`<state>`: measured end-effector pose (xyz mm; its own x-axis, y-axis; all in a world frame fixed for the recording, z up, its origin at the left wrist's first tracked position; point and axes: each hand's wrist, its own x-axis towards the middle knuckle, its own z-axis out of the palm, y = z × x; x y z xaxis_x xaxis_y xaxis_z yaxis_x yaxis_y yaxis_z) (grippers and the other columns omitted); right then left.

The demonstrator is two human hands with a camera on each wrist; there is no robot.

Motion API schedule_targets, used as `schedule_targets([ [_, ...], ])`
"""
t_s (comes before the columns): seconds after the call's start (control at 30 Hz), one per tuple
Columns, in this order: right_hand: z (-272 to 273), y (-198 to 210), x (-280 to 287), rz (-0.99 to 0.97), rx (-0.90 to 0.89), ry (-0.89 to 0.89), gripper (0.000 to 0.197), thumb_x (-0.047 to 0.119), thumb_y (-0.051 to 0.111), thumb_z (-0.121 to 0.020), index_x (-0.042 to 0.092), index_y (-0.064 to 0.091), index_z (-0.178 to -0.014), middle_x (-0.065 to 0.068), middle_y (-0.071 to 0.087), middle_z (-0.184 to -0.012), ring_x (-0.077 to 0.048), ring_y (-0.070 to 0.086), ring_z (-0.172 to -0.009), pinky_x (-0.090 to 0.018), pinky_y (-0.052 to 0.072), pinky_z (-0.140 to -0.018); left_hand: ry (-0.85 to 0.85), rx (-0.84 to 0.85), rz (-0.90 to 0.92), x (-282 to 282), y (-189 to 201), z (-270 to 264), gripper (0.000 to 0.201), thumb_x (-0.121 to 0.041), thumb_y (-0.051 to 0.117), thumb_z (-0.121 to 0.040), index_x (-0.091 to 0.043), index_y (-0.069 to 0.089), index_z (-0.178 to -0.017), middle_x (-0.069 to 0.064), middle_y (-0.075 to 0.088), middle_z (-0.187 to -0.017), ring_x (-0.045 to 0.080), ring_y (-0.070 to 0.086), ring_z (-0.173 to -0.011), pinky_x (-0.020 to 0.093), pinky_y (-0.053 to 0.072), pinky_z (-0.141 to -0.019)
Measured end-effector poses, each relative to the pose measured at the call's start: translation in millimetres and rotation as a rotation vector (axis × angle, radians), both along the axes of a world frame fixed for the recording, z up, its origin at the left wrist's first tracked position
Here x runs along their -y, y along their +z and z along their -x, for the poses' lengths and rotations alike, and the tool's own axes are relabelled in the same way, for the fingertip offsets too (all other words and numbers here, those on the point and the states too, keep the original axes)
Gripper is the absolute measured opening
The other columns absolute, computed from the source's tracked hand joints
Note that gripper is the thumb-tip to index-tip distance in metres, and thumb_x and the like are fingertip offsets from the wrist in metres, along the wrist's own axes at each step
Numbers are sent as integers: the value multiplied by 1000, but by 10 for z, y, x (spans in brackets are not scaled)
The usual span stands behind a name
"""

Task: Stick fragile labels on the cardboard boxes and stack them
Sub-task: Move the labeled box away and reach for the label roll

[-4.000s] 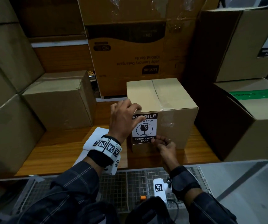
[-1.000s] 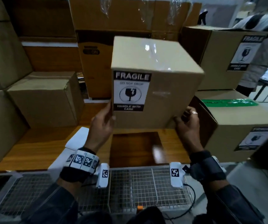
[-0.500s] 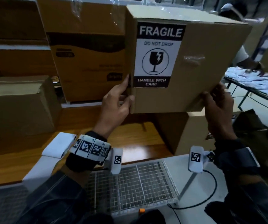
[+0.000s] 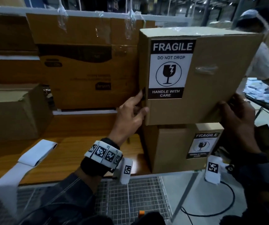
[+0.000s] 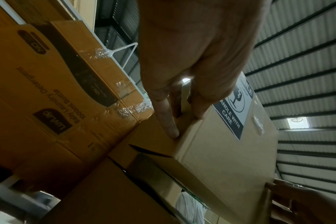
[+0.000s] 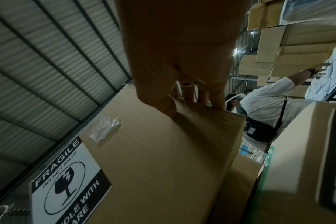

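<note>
Right, you've got the labelled box (image 4: 211, 82) up off the table, one of your hands at each lower corner. Your left hand (image 4: 130, 114) wraps the near left edge, thumb on the front face, fingers flat along the side; your right hand (image 4: 237, 120) clamps the lower right corner, thumb in front, fingers behind. Both are holding, neither is free.

The fragile label (image 4: 169, 69) sits flat and square on the front face, so for this box the sticking looks finished. Directly below waits another box (image 4: 171, 148) with its own fragile label (image 4: 201, 146). Whether your box already rests on it or hangs just above, the head view doesn't settle; the left wrist view suggests a thin gap, but it's dim. Either way, seating it and letting go is what's left here.

On the wooden table (image 4: 81, 148) to your left sits a plain box (image 4: 12, 111) with no label on any face you can see, probably a later job. A white strip (image 4: 33, 155) lies on the table beside your left wrist. Behind stands a big printed carton (image 4: 85, 62); ahead of you a wire mesh surface (image 4: 127, 200). It's a warehouse with a corrugated roof, and another person (image 4: 260, 59) works at the right.
</note>
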<state>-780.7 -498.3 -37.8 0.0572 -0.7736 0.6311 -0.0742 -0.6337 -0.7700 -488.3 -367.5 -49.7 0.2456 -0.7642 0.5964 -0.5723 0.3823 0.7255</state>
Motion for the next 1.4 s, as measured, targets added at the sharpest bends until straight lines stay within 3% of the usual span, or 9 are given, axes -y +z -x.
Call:
schedule_targets([
  [0.1,196,-83,204,-23,28,31,37,10,54,-104,11,57,-141,-4,69,-130,-21,65,-121,-45,51,-108,8,17,5,149,-19,224,63,-16,65,-99,-23,38,-156,-3,60,-135,11,66,-109,40,60,-91],
  [0.37,433,-262,482,-67,80,111,36,2,51,-105,9,54,-140,8,68,-122,-1,66,-110,-14,51,-90,59,93,-4,314,-118,534,66,-17,65,-99,-23,34,-157,-3,59,-132,12,60,-113,22,54,-93],
  [0.73,439,-436,594,-67,12,92,42,17,58,-104,20,52,-145,0,68,-131,-19,64,-121,-52,51,-106,129,129,-38,273,-262,554,63,-15,63,-100,-18,35,-157,-3,58,-131,-6,55,-109,4,44,-87],
  [0.8,441,-443,573,-54,-9,79,43,18,57,-105,19,51,-147,-2,67,-133,-19,64,-123,-53,51,-106,132,118,-49,266,-292,568,62,-14,62,-101,-16,35,-156,-9,54,-133,-15,52,-108,0,40,-87],
  [0.93,440,-448,552,-65,0,79,44,17,58,-104,20,50,-148,-2,66,-135,-17,63,-125,-52,51,-107,111,74,-62,262,-339,550,65,-20,62,-101,-21,32,-158,-4,54,-140,8,61,-112,24,56,-91],
  [1.07,374,-469,461,-109,63,69,49,15,61,-102,23,48,-149,-1,62,-141,-14,59,-130,-49,47,-112,88,32,-78,203,-340,507,67,-30,63,-101,-27,29,-159,-2,51,-147,6,62,-117,31,60,-90],
  [1.17,276,-481,315,-101,107,-95,52,20,65,-100,28,47,-148,-1,55,-148,-8,52,-136,-47,40,-118,76,-2,-103,116,-357,418,68,-39,64,-99,-32,30,-158,-3,52,-146,1,61,-117,33,61,-87],
  [1.27,159,-514,53,21,181,-287,45,28,64,-97,41,49,-137,-5,58,-140,-15,58,-129,-49,47,-110,79,-14,-120,-45,-400,283,65,-36,64,-99,-31,35,-156,-6,52,-144,-1,61,-114,26,60,-84],
  [1.4,-147,-589,-533,200,173,-290,28,18,60,-103,29,54,-127,-15,63,-123,-23,64,-107,-40,53,-93,82,2,-168,-403,-521,-45,57,-32,62,-100,-32,41,-153,-11,50,-141,-3,61,-110,19,58,-77],
])
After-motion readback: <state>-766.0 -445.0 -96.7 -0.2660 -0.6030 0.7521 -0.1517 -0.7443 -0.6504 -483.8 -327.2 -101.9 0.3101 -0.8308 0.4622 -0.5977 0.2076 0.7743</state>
